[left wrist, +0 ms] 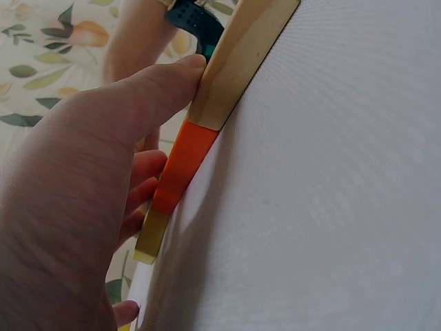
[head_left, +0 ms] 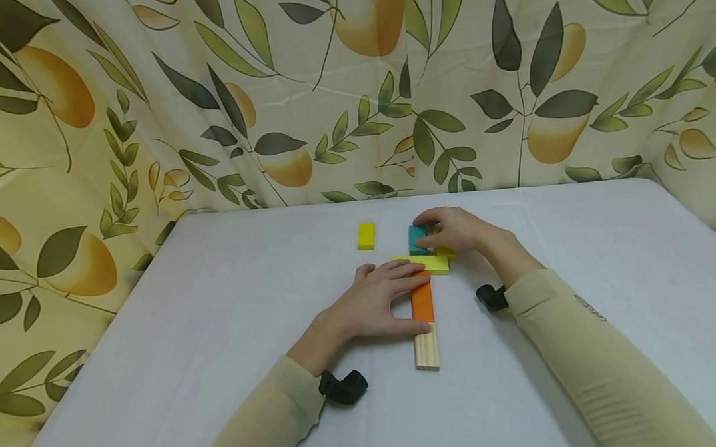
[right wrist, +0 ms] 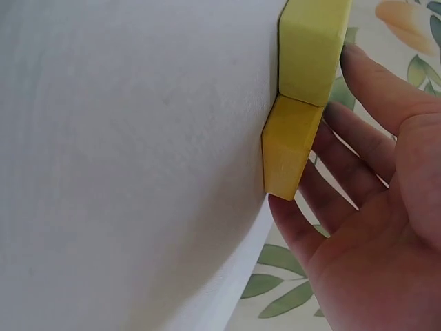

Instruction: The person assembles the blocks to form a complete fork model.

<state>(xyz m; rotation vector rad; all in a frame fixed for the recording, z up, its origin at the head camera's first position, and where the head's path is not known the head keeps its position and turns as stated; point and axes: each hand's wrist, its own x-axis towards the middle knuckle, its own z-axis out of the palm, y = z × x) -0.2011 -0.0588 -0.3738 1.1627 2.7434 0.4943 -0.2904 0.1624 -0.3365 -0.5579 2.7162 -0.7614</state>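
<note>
In the head view, flat blocks form a line with a crosspiece. A plain wooden block (head_left: pixel 426 352) lies nearest, then an orange block (head_left: pixel 422 304), then a yellow-green block (head_left: pixel 434 265) lying crosswise. Beyond it sit a teal block (head_left: pixel 417 239) and, to its right, a darker yellow block (right wrist: pixel 289 148), partly hidden by my right hand. My left hand (head_left: pixel 370 303) rests spread along the row, thumb on the wooden block and fingertips by the orange and yellow-green ones. My right hand (head_left: pixel 454 229) has index finger and thumb curled at the teal block, its other fingers near the yellow one.
A separate yellow block (head_left: pixel 366 236) lies on the white tabletop (head_left: pixel 248 321), left of the teal one. Black wrist devices sit at the left cuff (head_left: pixel 344 387) and right cuff (head_left: pixel 492 298). A fruit-patterned cloth (head_left: pixel 304 86) hangs behind the table.
</note>
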